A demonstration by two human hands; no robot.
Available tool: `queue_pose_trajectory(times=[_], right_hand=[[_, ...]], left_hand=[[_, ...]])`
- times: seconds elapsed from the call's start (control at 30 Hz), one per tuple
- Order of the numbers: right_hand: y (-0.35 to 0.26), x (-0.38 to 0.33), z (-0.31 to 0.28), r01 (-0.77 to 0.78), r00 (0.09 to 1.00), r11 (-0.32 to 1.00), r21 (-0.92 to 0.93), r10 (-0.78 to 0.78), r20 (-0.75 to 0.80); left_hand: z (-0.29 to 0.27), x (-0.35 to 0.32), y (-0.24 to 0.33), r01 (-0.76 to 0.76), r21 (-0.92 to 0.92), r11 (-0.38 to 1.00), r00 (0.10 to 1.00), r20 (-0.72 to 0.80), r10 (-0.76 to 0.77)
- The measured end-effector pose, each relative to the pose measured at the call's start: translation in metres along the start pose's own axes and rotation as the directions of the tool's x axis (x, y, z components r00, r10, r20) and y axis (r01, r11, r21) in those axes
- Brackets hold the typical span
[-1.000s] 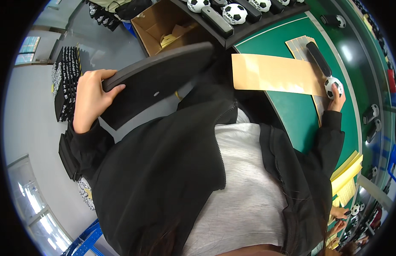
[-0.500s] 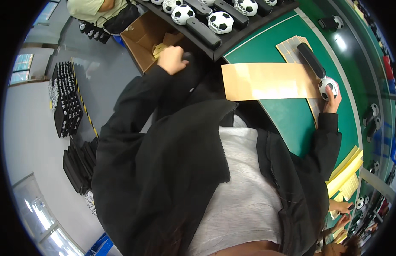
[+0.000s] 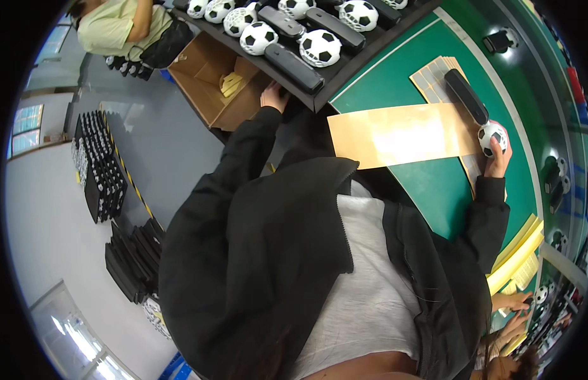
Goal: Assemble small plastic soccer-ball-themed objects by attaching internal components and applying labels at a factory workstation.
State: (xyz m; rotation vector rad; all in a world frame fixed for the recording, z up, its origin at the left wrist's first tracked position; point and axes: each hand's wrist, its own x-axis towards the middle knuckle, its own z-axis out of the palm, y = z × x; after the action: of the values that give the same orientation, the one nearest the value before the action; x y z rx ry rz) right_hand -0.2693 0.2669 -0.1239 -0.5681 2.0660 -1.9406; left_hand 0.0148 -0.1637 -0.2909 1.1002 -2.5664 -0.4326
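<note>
R hand [image 3: 498, 163]: fingers curled snugly round the ball, thumb side toward the body; it has hold of that.
Ball [image 3: 490, 134]: white w/ black patches, in R hand, over R side of green worktop [image 3: 427, 196].
Black bar [image 3: 466, 96]: joined to ball, runs up & L from it, beyond the fingertips.
Tan sheet [image 3: 389, 136]: L of R hand; R end by ball & bar, L end juts past worktop edge. Can't tell if R hand touches it.
Label cards [image 3: 431, 73]: on worktop, partly under tan sheet.
L hand [image 3: 275, 97]: by near edge of black tray [image 3: 338, 82], btwn it & cardboard box [image 3: 196, 85]; fingers part hidden, can't tell how far open or if holding anything.
Tray load: more balls w/ bars, in rows.
Box contents: yellow paper [image 3: 230, 84].
Lower R: yellow sheets [image 3: 520, 250], nr co-worker's hands [image 3: 512, 303].
</note>
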Motion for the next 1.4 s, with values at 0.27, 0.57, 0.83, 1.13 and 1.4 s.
queue_pose_trajectory(times=[0.27, 0.57, 0.83, 1.13, 1.4], right_hand=[[-0.003, -0.007, 0.004, -0.006, 1.000, 0.998, 0.061, 0.007, -0.020], [-0.102, -0.083, 0.123, 0.391, 0.920, 0.919, 0.053, -0.389, -0.037], [-0.071, -0.065, 0.076, 0.288, 0.958, 0.844, -0.454, -0.243, 0.156], [-0.018, -0.008, -0.016, 0.316, 0.949, 0.557, -0.768, -0.181, 0.260], [-0.015, 0.001, -0.015, 0.334, 0.943, 0.613, -0.716, -0.213, 0.257]], left_hand=[[0.037, 0.030, -0.087, 0.192, 0.084, 0.978, 0.978, 0.061, -0.198], [-0.176, -0.056, 0.187, -0.278, -0.879, 0.387, 0.958, -0.281, 0.049], [-0.146, -0.034, 0.273, 0.299, -0.910, -0.287, 0.823, 0.094, 0.560], [-0.083, -0.038, 0.348, 0.664, -0.748, -0.004, 0.574, 0.506, 0.644], [-0.043, -0.024, 0.371, 0.789, -0.611, 0.070, 0.466, 0.668, 0.581]])
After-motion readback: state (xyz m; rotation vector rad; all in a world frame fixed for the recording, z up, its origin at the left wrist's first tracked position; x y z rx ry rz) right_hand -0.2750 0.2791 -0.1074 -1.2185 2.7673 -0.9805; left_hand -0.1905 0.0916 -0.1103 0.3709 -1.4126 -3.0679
